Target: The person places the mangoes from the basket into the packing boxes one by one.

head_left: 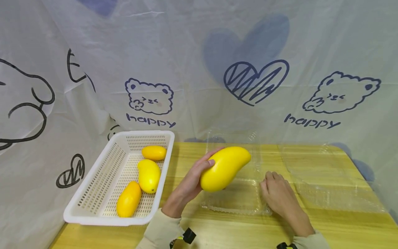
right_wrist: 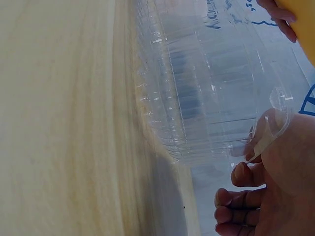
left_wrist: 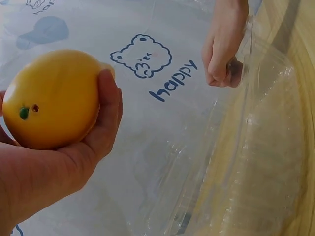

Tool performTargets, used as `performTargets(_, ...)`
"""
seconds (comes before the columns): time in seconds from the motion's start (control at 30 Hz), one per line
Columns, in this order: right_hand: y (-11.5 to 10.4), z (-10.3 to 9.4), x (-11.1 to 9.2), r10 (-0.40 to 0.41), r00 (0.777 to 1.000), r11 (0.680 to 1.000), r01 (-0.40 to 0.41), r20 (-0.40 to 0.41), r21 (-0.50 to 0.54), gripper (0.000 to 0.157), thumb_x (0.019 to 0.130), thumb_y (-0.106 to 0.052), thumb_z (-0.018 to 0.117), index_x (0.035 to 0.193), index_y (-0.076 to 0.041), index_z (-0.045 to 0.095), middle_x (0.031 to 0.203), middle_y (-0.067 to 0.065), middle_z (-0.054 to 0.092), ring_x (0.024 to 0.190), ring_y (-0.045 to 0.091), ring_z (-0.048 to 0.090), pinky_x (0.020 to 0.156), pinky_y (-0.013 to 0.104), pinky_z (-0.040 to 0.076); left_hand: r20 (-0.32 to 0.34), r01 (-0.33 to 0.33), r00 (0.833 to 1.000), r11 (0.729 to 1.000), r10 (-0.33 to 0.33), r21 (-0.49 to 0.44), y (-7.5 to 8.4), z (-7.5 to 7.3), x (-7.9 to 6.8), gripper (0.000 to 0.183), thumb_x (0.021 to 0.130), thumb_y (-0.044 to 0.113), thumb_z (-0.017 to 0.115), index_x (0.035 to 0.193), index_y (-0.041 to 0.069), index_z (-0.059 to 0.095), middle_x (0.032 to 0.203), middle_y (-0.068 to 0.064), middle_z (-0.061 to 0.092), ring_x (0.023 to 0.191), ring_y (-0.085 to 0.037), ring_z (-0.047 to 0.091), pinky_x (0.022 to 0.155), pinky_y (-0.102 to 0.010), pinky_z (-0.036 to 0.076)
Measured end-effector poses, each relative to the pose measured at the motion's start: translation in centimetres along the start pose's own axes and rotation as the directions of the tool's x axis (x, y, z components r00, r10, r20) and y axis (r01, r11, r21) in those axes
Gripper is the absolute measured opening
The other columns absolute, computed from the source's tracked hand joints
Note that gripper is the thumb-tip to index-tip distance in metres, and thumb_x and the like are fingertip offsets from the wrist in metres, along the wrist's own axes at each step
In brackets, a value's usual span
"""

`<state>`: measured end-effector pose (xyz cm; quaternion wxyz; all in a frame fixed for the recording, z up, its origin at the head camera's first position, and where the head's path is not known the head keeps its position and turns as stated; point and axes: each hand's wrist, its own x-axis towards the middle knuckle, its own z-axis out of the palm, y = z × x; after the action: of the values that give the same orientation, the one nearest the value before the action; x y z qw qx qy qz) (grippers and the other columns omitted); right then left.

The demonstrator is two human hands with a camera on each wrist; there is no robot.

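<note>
A yellow mango (head_left: 224,169) is gripped in my left hand (head_left: 192,180), held up above a clear plastic clamshell box (head_left: 236,210). In the left wrist view the thumb and fingers wrap round the mango (left_wrist: 56,101), whose end shows a small green spot. The box lies with its lid folded back toward the wall cloth. At its right side is my right hand (head_left: 280,193), fingers curled. The right wrist view shows that hand (right_wrist: 285,167) pinching the rim of the clear box (right_wrist: 211,98) between thumb and forefinger.
On the left stands a white perforated basket (head_left: 104,220) holding three mangoes (head_left: 149,176) along its right side. Another clear plastic box (head_left: 339,199) lies at the right of the wooden table (head_left: 242,235). A printed cloth (head_left: 199,69) hangs behind.
</note>
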<state>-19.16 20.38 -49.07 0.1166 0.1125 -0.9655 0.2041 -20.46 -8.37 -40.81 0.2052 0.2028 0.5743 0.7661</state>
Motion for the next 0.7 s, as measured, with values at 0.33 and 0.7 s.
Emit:
performTargets(0.33,0.0,0.1,-0.1,0.009,1.0,1.0,-0.009,0.012,0.008,0.019,0.102,-0.012,0.044,0.084,-0.008,0.049,0.078,0.005,0.047,0.073,0.024,0.045,0.068,0.042,0.041,-0.034,0.031,0.999,0.999,-0.033,-0.044,-0.9,0.3,0.6,0.05,0.11,0.028,0.035,0.159,0.02,0.039,0.162,-0.002,0.035,0.12,-0.023,0.055,0.091,-0.038,0.054)
performTargets(0.7,-0.1,-0.1,0.0,0.001,1.0,1.0,-0.001,0.015,0.012,0.02,0.102,-0.011,0.043,0.084,-0.008,0.048,0.077,0.004,0.045,0.072,0.023,0.044,0.067,0.041,0.04,-0.025,0.049,0.998,0.991,-0.053,-0.122,-1.6,0.1,0.9,0.05,0.112,0.032,0.043,0.157,0.011,0.04,0.149,-0.015,0.045,0.108,-0.029,0.063,0.077,-0.046,0.062)
